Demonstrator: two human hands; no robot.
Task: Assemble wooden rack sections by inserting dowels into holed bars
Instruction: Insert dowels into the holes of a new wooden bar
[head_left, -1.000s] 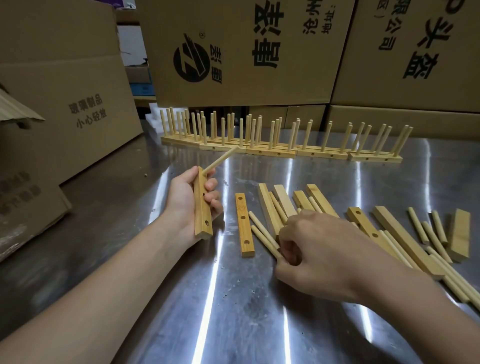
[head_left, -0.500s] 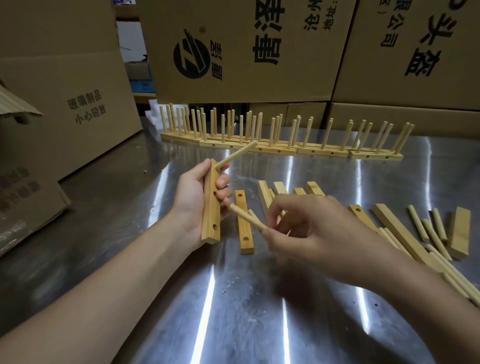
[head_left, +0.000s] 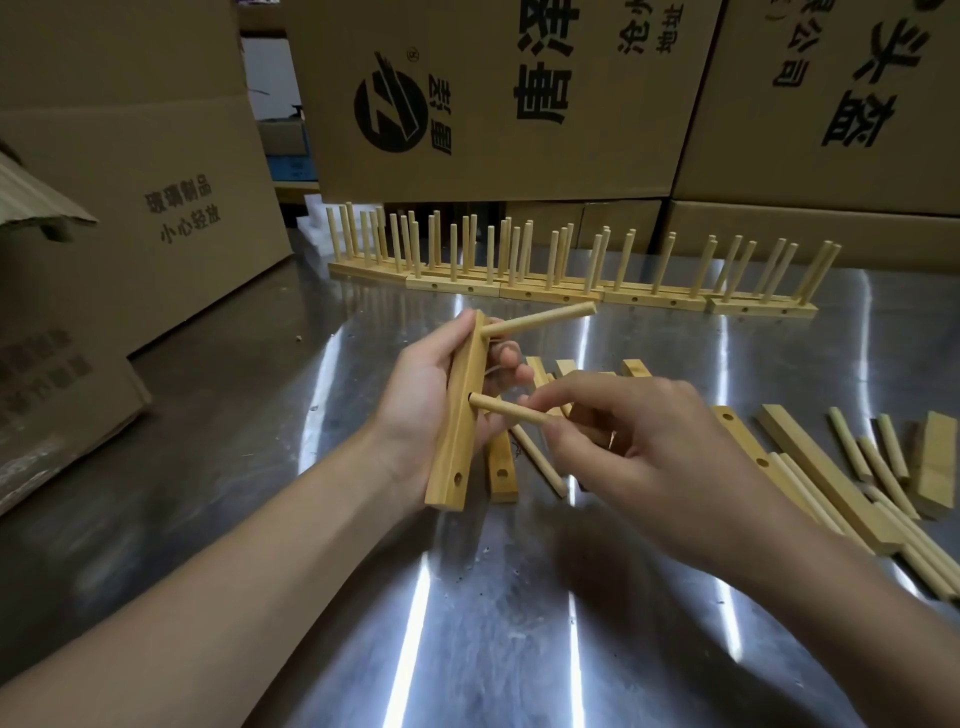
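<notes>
Above the steel table (head_left: 467, 623), our left hand (head_left: 415, 410) grips a holed bar (head_left: 460, 431), one dowel (head_left: 540, 322) seated, our right hand (head_left: 639, 457) pinches a second dowel (head_left: 506, 410) at the middle hole.

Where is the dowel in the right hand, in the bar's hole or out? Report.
At the mouth: the dowel meets the bar at its middle hole; how deep, cannot tell.

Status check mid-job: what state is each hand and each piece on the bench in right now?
left hand: grips the held bar.
held bar: raised, one dowel seated, bottom hole empty.
top dowel: seated, sticking out right.
second dowel: tip at the middle hole, depth unclear.
right hand: pinches the second dowel.
finished sections: standing at the back, dowels up.
loose bars: lying flat.
loose dowels: lying flat.
</notes>
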